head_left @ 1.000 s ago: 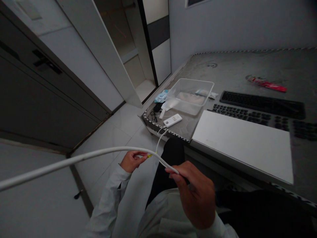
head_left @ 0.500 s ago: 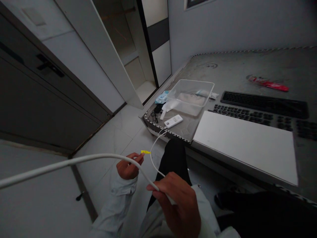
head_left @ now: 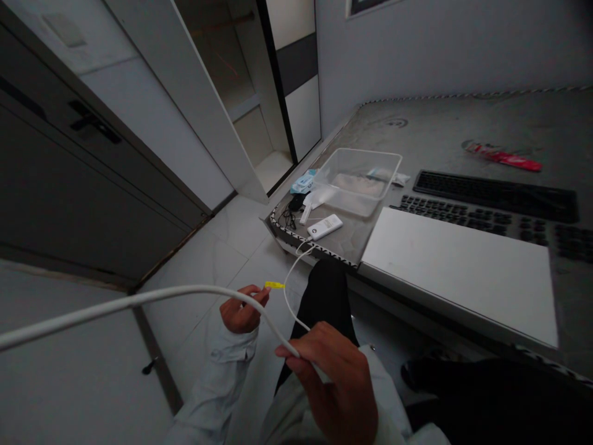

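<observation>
My right hand [head_left: 333, 377] pinches a white cable [head_left: 176, 290] between thumb and fingers. From that pinch the cable arcs close to the camera and runs out past the left edge. A thinner-looking stretch loops up from behind the same hand to a white power bank [head_left: 325, 227] at the corner of the bed-like platform [head_left: 430, 130]. Farther forward, my left hand [head_left: 241, 311] is closed, its fingertips on a small yellow tag [head_left: 275, 285] that joins the looping stretch. The near cable partly covers the left hand's fingers.
On the platform are a clear plastic bin [head_left: 365, 204], a blue packet [head_left: 304, 182], a black coiled cord [head_left: 293, 210], a white board [head_left: 458, 272], a black keyboard frame [head_left: 495, 194], loose keycaps [head_left: 467, 216] and a red wrapper [head_left: 509, 159]. A grey door [head_left: 69, 185] stands left.
</observation>
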Available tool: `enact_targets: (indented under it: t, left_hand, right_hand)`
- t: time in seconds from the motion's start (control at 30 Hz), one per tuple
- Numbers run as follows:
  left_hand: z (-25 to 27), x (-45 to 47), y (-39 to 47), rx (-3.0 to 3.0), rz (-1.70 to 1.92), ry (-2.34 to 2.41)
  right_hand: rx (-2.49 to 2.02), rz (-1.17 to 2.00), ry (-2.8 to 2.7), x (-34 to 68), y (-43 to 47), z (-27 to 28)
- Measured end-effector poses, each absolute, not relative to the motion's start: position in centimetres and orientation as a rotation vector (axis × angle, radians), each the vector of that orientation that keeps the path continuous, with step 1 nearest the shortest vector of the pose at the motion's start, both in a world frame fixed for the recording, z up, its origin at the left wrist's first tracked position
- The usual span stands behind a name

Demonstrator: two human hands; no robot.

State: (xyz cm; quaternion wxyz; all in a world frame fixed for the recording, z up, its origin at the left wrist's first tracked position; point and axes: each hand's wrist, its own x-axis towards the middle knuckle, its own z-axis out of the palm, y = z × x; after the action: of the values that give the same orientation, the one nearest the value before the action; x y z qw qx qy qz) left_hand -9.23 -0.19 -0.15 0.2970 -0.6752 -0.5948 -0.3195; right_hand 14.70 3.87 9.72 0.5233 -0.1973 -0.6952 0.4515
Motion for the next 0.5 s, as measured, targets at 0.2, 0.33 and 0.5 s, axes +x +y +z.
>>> enact_targets:
  t: [0.2,0.33,0.5]
  left_hand:
    - [-0.19,-9.54,-0.24,-1.775,-0.775,-1.596]
    - [-0.18,-9.74,-0.26,-1.763,-0.721,-1.581]
    - [-0.11,-9.76,0.01,-1.788,-0.761,-1.548]
  right_hand:
    - [-0.489,1.052,-1.691,14.93,4.09,9.84]
    - [-0.487,1.053,-1.698,15.00,4.15,9.84]
    - [-0.482,1.061,-1.692,15.03,4.26,9.87]
